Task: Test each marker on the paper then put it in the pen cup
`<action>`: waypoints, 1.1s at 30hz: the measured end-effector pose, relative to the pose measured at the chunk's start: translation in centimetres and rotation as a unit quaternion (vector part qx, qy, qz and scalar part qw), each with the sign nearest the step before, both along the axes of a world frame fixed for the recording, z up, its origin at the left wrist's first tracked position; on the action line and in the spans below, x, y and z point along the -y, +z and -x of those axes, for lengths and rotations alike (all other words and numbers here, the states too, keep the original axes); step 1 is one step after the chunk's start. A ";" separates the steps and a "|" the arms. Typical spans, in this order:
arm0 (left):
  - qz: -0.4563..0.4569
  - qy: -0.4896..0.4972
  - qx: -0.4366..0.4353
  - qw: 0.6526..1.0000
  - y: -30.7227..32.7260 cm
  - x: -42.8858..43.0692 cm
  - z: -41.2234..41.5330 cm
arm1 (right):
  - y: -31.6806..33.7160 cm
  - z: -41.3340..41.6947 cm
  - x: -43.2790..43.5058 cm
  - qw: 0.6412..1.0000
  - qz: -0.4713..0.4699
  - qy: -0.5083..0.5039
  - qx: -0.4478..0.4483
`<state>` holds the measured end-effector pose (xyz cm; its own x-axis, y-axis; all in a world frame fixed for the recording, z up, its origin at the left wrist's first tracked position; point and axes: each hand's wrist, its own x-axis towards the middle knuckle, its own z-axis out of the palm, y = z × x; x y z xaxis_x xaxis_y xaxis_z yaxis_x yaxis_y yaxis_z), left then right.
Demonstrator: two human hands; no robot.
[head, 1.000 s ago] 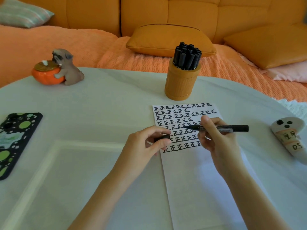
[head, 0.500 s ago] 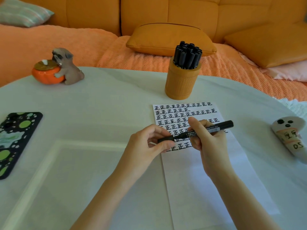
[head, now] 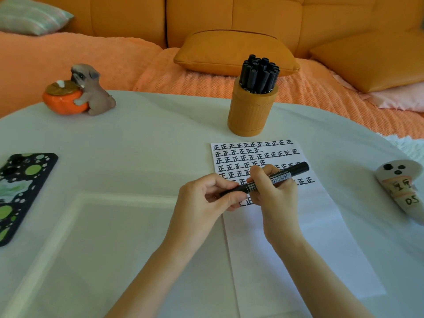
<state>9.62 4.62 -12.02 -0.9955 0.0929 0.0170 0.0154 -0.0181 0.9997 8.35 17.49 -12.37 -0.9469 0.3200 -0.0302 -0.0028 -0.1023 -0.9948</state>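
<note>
A black marker lies across my two hands above the white paper, which bears rows of black test marks. My right hand grips the marker's barrel. My left hand pinches the cap at the marker's left end; the cap sits on the tip. Behind the paper stands the orange pen cup, filled with several black markers.
A dog-and-pumpkin figurine stands at the back left of the round white table. A black phone case with green spots lies at the left edge. A white ghost-shaped object lies at the right. An orange sofa with cushions is behind.
The hands came together: the marker's bare tip moved left into the cap held by my left hand, and the cap now sits on the marker.
</note>
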 end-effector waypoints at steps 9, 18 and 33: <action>-0.022 0.006 0.005 1.000 0.0 -0.4 -0.3 | -0.2 0.0 0.1 1.000 -0.004 0.009 0.004; 0.005 0.019 -0.001 1.000 0.2 -0.3 -0.1 | 0.4 0.0 0.3 0.999 0.025 0.023 0.023; 0.051 0.081 -0.056 0.994 1.4 0.6 1.0 | 0.2 0.6 -2.4 0.871 -0.419 0.033 -0.255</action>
<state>8.62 3.99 -10.60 -0.9898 -0.0620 0.1282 0.1220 0.0947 0.9880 7.77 19.88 -12.13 -0.7859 -0.0289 0.6176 -0.4879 0.6425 -0.5909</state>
